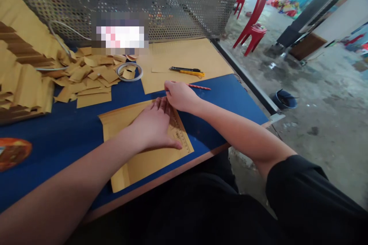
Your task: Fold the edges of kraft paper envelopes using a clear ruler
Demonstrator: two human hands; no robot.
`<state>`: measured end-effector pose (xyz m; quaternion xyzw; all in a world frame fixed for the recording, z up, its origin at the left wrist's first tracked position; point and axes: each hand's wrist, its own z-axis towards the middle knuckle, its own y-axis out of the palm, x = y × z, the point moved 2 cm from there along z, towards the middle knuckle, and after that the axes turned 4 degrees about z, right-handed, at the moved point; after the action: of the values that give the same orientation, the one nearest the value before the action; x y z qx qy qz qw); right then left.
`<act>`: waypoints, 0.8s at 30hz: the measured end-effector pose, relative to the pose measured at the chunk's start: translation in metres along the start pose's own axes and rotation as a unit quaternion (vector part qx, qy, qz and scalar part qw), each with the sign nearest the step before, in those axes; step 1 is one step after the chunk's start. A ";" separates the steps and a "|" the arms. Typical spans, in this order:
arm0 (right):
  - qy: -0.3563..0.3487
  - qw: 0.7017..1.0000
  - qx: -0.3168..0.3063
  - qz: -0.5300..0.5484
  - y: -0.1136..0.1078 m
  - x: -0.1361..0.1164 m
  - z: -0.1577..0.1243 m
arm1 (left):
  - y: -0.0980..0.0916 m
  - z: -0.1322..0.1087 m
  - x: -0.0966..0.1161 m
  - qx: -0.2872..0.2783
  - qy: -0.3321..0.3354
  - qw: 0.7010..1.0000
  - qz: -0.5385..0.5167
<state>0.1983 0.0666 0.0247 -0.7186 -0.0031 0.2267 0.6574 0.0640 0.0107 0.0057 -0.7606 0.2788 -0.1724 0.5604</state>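
Note:
My left hand [152,124] lies flat with fingers stretched over a folded brown paper sheet [149,168], its thumb reaching onto a clear ruler [178,134] along the sheet's right edge. At the far end of that ruler, my right hand [184,96] is bent at the wrist, fingers closed and pointing down beside my left fingertips. Whatever it pinches, if anything, is hidden. A red patterned pencil [199,86] passes behind my right hand. Beyond it, a black utility knife [185,69] and a yellow utility knife [192,73] rest on a larger brown sheet [215,59].
Stacks of folded brown paper [25,88] stand at left, beside a heap of cut pieces [94,71] and a tape roll [129,79]. A perforated metal panel [172,15] borders the back of the blue table [224,111]. Right, on the floor, are a red chair [254,26] and a dark bucket [284,101].

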 end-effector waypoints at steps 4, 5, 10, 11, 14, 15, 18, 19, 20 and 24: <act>0.034 0.999 -0.009 -0.013 0.000 -0.009 -0.007 | -0.004 0.000 0.002 -0.014 -0.001 1.000 0.015; 0.040 0.999 -0.011 -0.016 0.000 -0.011 -0.010 | -0.005 0.000 0.002 -0.016 0.000 1.000 0.016; 0.048 0.998 -0.018 -0.027 0.001 -0.019 -0.024 | -0.005 0.002 0.003 -0.008 0.023 0.999 0.027; 0.048 0.998 -0.019 -0.029 0.002 -0.020 -0.027 | -0.005 0.002 0.003 -0.006 0.028 0.999 0.025; 0.046 0.998 -0.019 -0.030 0.005 -0.021 -0.037 | -0.003 0.002 0.003 -0.011 0.029 1.000 0.000; 0.044 0.998 -0.019 -0.030 0.007 -0.021 -0.040 | -0.003 0.002 0.002 -0.009 0.024 1.000 -0.013; 0.043 0.998 -0.014 -0.034 0.009 -0.021 -0.053 | -0.001 0.003 0.001 0.007 0.003 0.999 -0.038; 0.046 0.998 -0.015 -0.038 0.009 -0.022 -0.058 | 0.000 0.003 0.000 0.010 -0.003 0.999 -0.040; 0.049 0.998 -0.017 -0.042 0.009 -0.023 -0.062 | 0.001 0.003 0.000 0.010 -0.007 0.999 -0.039; 0.058 0.996 -0.032 -0.055 0.008 -0.027 -0.080 | 0.004 0.005 0.002 0.006 -0.009 1.000 -0.023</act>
<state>0.1977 -0.0188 0.0281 -0.7500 -0.0118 0.1483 0.6445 0.0671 0.0125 0.0008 -0.7653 0.2552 -0.1801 0.5628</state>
